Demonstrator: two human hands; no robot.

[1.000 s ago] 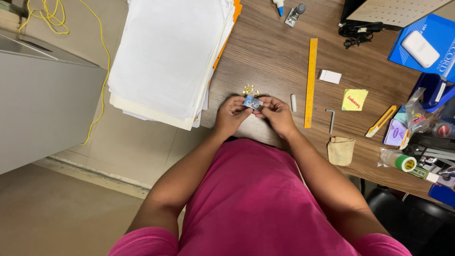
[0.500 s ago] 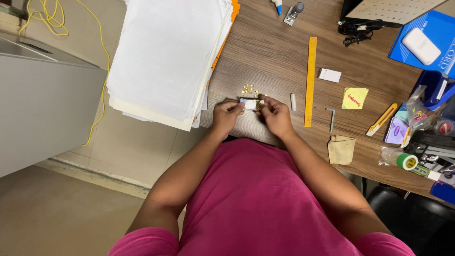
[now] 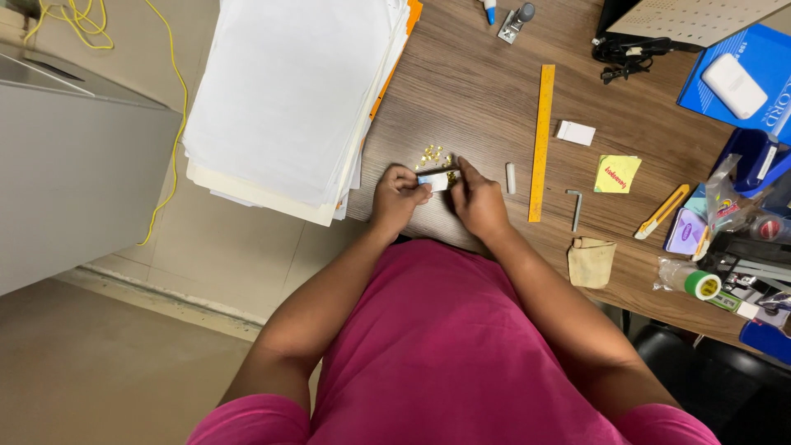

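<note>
Both hands meet at the near edge of the wooden desk (image 3: 478, 91). The left hand (image 3: 395, 198) and the right hand (image 3: 478, 202) pinch a small box (image 3: 435, 179) between fingertips, one at each end. Just beyond it lies a scatter of tiny gold pins (image 3: 432, 154). A thick stack of white paper (image 3: 288, 91) crowds the left side, overhanging the desk. To the right lie a short white stick (image 3: 511, 178), a yellow ruler (image 3: 540, 140), then an Allen key (image 3: 575, 208) and a yellow sticky note (image 3: 617, 173).
</note>
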